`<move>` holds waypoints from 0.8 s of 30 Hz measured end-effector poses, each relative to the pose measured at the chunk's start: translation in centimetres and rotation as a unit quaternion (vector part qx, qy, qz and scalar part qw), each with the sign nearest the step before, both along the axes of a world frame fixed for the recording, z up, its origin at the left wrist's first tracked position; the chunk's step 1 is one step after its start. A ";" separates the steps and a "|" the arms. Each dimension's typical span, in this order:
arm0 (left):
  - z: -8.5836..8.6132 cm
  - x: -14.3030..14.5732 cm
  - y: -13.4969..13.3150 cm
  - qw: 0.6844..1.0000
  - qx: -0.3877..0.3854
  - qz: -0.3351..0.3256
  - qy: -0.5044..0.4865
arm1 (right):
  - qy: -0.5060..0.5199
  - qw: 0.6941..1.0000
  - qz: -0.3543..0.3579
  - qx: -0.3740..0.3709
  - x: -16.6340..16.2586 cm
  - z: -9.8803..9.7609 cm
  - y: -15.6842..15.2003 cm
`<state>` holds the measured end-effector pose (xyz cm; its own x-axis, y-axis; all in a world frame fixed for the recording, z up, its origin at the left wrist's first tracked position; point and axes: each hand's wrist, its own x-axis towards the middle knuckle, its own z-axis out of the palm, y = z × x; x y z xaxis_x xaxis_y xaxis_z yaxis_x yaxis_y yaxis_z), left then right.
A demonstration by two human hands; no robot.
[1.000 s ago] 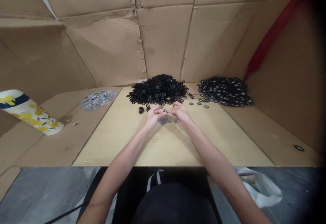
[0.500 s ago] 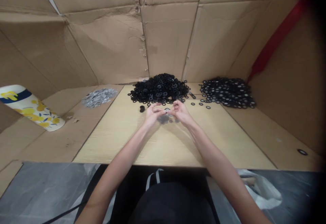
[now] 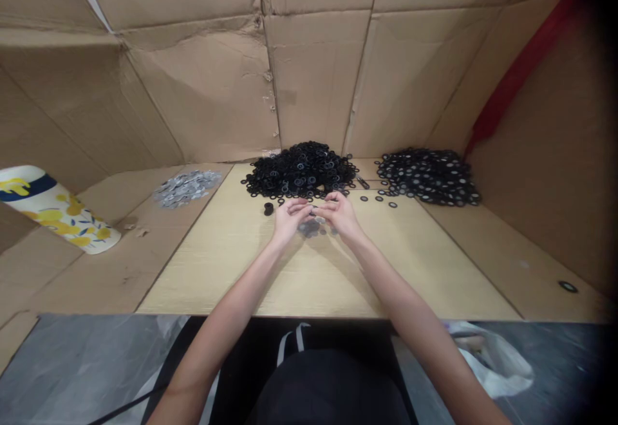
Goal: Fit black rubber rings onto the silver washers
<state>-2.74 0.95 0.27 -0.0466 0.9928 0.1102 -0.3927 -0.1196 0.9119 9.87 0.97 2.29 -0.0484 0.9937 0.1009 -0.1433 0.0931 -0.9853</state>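
Observation:
My left hand [image 3: 290, 217] and my right hand [image 3: 340, 214] meet over the wooden board [image 3: 318, 270], fingertips pinched together on a small black ring held between them. Just below the fingers lies a little cluster of grey discs [image 3: 313, 227]. A big heap of black rubber rings [image 3: 300, 172] sits right behind the hands. A second, flatter heap of black rings with silver centres [image 3: 427, 176] lies at the back right. A short stack of black rings [image 3: 268, 208] stands left of my left hand.
A pile of silver washers [image 3: 186, 187] lies at the back left on cardboard. A patterned white tube [image 3: 53, 211] lies at the far left. Cardboard walls [image 3: 309, 71] enclose the area. One loose black ring [image 3: 568, 286] rests far right. A white plastic bag [image 3: 487, 360] hangs below the board's edge.
Both hands stay together at the same spot with small finger movements. The view shifts slightly. The piles have not moved.

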 end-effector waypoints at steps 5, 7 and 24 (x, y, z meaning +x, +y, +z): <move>-0.4 0.1 -0.1 1.000 0.017 -0.010 -0.003 | 0.047 0.997 -0.022 -0.051 -0.1 0.2 -0.3; -0.3 0.1 -0.1 1.000 0.011 -0.019 -0.002 | 0.043 0.997 -0.031 -0.047 0.0 0.4 -0.4; -0.5 0.5 -0.2 0.992 -0.055 0.023 -0.111 | 0.247 0.942 0.049 -0.224 0.0 -0.3 0.6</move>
<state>-2.27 0.77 -0.18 -0.1032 0.9945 -0.0168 -0.5825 -0.0467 0.8115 9.88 1.54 2.01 -0.1984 0.9354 -0.2927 -0.5808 -0.3528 -0.7337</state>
